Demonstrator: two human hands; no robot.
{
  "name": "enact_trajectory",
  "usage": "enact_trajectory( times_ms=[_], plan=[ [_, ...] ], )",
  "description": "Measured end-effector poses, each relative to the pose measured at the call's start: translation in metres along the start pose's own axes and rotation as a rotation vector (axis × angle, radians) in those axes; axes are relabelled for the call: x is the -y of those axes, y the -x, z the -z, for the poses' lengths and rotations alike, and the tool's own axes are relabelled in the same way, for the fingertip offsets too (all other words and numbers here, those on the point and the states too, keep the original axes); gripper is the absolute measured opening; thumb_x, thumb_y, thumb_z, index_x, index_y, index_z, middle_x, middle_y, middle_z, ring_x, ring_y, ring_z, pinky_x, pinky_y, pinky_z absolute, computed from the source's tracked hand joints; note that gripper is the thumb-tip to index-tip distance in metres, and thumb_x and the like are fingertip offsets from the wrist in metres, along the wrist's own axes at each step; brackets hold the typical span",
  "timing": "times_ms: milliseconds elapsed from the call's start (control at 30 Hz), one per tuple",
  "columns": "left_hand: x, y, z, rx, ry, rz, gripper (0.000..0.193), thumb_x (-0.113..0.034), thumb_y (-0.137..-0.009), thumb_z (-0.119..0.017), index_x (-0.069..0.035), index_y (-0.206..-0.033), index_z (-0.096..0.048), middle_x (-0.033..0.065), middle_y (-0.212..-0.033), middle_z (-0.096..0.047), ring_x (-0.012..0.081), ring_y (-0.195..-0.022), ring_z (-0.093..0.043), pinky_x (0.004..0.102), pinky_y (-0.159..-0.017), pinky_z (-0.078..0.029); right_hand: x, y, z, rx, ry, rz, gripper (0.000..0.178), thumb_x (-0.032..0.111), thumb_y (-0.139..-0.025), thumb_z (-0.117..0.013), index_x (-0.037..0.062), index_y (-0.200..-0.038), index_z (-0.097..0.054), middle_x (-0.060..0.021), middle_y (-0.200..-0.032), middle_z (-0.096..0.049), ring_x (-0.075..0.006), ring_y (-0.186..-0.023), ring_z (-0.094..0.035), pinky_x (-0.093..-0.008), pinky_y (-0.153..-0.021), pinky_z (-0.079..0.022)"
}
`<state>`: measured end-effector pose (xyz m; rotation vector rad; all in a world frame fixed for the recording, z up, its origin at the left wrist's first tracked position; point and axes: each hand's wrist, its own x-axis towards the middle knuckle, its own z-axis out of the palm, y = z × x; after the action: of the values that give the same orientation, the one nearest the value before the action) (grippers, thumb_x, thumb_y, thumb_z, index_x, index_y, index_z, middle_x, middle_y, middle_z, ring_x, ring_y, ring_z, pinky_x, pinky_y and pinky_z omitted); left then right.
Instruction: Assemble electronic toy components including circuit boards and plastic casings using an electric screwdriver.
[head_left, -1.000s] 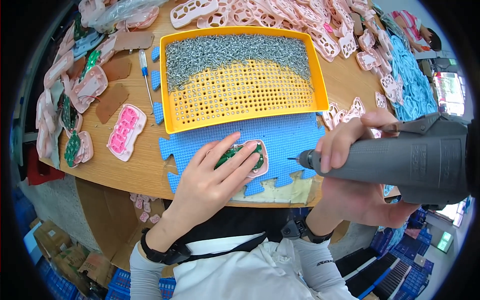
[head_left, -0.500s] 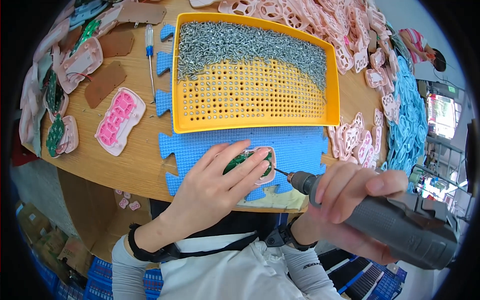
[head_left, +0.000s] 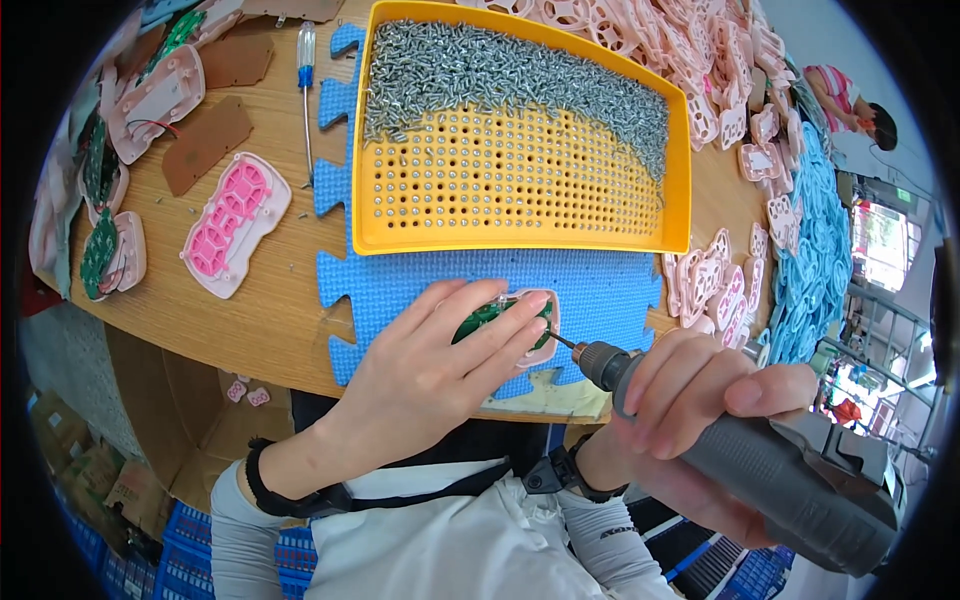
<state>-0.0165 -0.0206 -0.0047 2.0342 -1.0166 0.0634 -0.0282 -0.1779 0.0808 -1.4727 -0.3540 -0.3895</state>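
My left hand [head_left: 425, 365] holds down a small pink plastic shell [head_left: 554, 320] on the blue foam mat, its fingers lying across it. Inside the shell sits a green circuit board [head_left: 480, 318], partly hidden under those fingers. My right hand [head_left: 690, 400] is wrapped round a dark grey power screwdriver [head_left: 790, 480], which is tilted with its bit pointing left. The bit's thin tip is at the right edge of the board, close to my left fingertips; whether a screw is under it is too small to tell.
Beyond the shell stands a yellow perforated tray [head_left: 521, 240] with silver screws [head_left: 500, 65] heaped at its back. On the left lie a hand screwdriver [head_left: 306, 80], a pink shell with a bright pink insert [head_left: 235, 225] and brown boards [head_left: 207, 145]. Pink parts [head_left: 715, 280] and blue parts [head_left: 815, 240] are piled right.
The power screwdriver's tip has moved from just outside the shell's right side to over the board's edge. My left hand keeps its hold on the shell. The whole view has shifted slightly.
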Motion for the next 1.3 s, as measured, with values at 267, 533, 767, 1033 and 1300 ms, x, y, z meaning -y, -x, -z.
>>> enact_trajectory(
  times_ms=[267, 533, 767, 1033, 1300],
  plan=[
    [0.000, 0.000, -0.002, -0.022, 0.004, 0.003, 0.044, -0.011, -0.063, -0.069, -0.002, -0.105, -0.057, 0.0053, -0.114, -0.054, 0.0264, -0.096, -0.052, 0.0365, -0.074, -0.048, -0.001, 0.003, -0.008, -0.012, 0.068, 0.034, 0.066, 0.066, -0.073, -0.046, 0.0031, -0.090, -0.039, -0.0047, -0.056, -0.050, -0.0126, -0.043, -0.048, -0.0241, -0.042, -0.039],
    [0.001, 0.002, -0.004, -0.032, 0.009, 0.011, 0.044, -0.011, -0.063, -0.069, -0.002, -0.104, -0.058, 0.0047, -0.114, -0.054, 0.0258, -0.095, -0.052, 0.0363, -0.073, -0.048, -0.002, 0.006, -0.008, -0.058, 0.062, 0.034, 0.068, 0.067, -0.072, -0.045, 0.0025, -0.092, -0.041, -0.0040, -0.056, -0.049, -0.0120, -0.042, -0.048, -0.0240, -0.043, -0.040],
    [0.000, 0.001, -0.003, -0.045, 0.012, 0.014, 0.042, -0.012, -0.064, -0.069, -0.002, -0.103, -0.058, 0.0044, -0.113, -0.055, 0.0256, -0.095, -0.052, 0.0358, -0.072, -0.048, -0.003, 0.002, -0.015, -0.064, 0.123, 0.053, 0.071, 0.068, -0.071, -0.046, 0.0010, -0.093, -0.041, -0.0048, -0.056, -0.049, -0.0122, -0.042, -0.047, -0.0240, -0.042, -0.040],
    [0.001, 0.001, -0.003, -0.035, 0.018, 0.015, 0.043, -0.011, -0.063, -0.069, -0.002, -0.103, -0.058, 0.0045, -0.113, -0.055, 0.0256, -0.095, -0.052, 0.0356, -0.072, -0.049, -0.007, 0.006, -0.012, -0.107, 0.087, 0.078, 0.072, 0.066, -0.070, -0.051, -0.0003, -0.097, -0.041, -0.0048, -0.056, -0.049, -0.0125, -0.042, -0.047, -0.0238, -0.042, -0.039],
    [0.002, 0.002, -0.006, -0.057, 0.018, 0.009, 0.043, -0.011, -0.062, -0.070, -0.002, -0.103, -0.058, 0.0045, -0.112, -0.055, 0.0256, -0.095, -0.053, 0.0356, -0.072, -0.049, -0.006, 0.004, -0.008, -0.048, 0.088, 0.073, 0.071, 0.066, -0.070, -0.050, 0.0001, -0.098, -0.042, -0.0043, -0.056, -0.049, -0.0122, -0.042, -0.046, -0.0232, -0.042, -0.039]
  ],
)
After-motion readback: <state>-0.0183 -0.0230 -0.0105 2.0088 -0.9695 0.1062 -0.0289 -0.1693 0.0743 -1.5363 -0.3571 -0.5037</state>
